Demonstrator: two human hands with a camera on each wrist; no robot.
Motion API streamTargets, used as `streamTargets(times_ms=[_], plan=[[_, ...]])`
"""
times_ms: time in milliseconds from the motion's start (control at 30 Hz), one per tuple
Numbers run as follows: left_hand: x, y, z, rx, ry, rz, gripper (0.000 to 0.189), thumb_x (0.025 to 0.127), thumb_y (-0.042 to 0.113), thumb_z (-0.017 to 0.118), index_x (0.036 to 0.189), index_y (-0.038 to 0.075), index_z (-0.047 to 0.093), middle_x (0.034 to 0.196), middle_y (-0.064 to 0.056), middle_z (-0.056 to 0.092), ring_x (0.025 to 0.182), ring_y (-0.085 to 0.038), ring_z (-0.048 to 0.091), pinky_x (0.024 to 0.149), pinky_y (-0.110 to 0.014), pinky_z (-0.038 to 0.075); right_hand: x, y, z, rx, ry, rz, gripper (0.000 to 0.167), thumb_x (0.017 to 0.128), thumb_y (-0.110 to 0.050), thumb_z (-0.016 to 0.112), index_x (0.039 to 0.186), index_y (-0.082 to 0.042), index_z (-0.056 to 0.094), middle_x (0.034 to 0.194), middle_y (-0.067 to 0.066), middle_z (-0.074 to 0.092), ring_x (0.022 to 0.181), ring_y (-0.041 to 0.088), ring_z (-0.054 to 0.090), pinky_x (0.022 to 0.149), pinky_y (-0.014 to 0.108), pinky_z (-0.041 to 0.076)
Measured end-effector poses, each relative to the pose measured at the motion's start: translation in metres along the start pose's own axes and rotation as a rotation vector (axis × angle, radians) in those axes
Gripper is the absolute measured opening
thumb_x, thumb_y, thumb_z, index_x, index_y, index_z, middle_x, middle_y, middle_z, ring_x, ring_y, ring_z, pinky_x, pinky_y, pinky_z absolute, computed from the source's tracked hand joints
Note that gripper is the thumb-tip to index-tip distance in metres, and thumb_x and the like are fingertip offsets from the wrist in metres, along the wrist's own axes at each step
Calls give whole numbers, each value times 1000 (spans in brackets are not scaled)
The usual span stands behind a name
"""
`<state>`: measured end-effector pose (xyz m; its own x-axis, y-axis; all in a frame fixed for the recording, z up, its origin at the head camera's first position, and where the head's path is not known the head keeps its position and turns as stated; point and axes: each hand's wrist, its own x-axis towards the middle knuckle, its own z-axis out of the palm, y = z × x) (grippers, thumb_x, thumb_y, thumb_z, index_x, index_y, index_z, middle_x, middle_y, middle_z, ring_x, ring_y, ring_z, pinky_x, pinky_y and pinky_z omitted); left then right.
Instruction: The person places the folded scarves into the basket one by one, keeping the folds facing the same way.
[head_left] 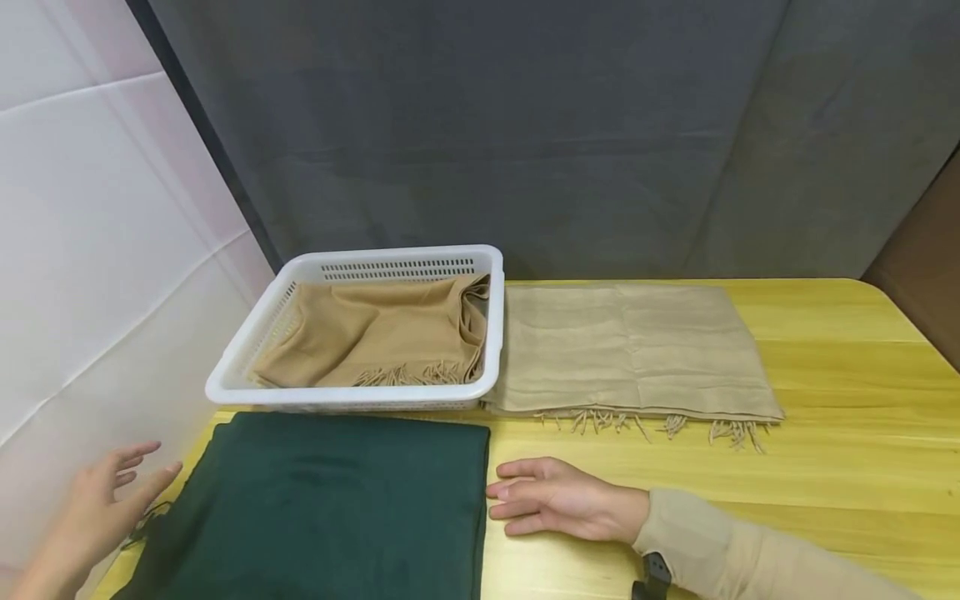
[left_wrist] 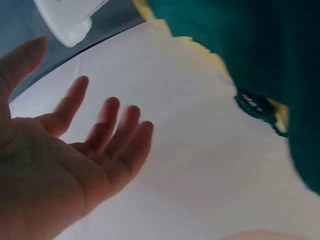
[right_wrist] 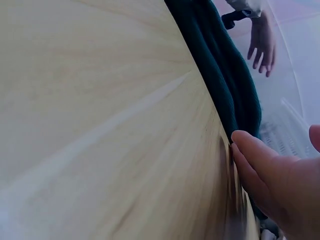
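Note:
A folded dark green cloth (head_left: pixel 322 508) lies on the near left of the table. Beyond its left edge, my left hand (head_left: pixel 101 504) hovers with fingers apart, holding nothing; in the left wrist view the palm (left_wrist: pixel 55 170) faces up beside the hanging green cloth (left_wrist: pixel 235 45). At the cloth's right edge is my right hand (head_left: pixel 558 500), fingers extended and fingertips right at the fold. The right wrist view shows the layered green edge (right_wrist: pixel 220 70) beside those fingers (right_wrist: pixel 255 150).
Behind the green cloth stands a white plastic basket (head_left: pixel 491 333) with a folded tan fringed scarf (head_left: pixel 375 329) inside. A folded beige fringed scarf (head_left: pixel 630 350) lies to its right on the yellow wooden table (head_left: pixel 847 433). A white curtain (head_left: pixel 97 275) borders the left side.

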<state>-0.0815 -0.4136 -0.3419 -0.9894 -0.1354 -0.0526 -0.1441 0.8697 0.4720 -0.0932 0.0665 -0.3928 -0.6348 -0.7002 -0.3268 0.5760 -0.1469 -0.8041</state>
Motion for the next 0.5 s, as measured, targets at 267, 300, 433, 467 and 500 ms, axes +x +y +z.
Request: streamTargets(times_ms=[267,300,433,467,500], plan=[[-4,1,15,137,3,88,58,87,30,55,112,-19,40,108,-48,37,88,-59,43,65,-58,40,5,3,3,18,-3,4,58,90,-6,47,133,15,13,129,28,37,114,37,43,90,46,38],[-4,0,17,149,-3,86,58,87,31,56,111,-20,40,108,-47,38,89,-58,43,66,-58,40,6,3,3,20,-4,9,58,90,-7,47,133,15,13,129,28,36,114,38,42,90,46,38],[-4,-5,27,211,-32,58,62,85,34,57,109,-20,40,102,-44,44,89,-55,42,68,-57,38,8,4,5,31,-7,18,59,91,-6,46,133,16,11,130,31,33,114,39,41,90,46,38],[-5,-6,29,219,-43,55,62,84,34,58,109,-21,40,100,-43,45,88,-55,42,68,-56,37,8,4,6,34,-7,19,59,91,-6,46,133,16,11,130,31,32,115,39,41,90,46,38],[-5,-7,31,227,-50,52,63,84,34,58,109,-21,39,99,-43,45,88,-55,43,68,-56,38,8,5,6,37,-7,16,59,91,-6,46,133,16,10,130,32,32,115,39,41,90,46,38]])
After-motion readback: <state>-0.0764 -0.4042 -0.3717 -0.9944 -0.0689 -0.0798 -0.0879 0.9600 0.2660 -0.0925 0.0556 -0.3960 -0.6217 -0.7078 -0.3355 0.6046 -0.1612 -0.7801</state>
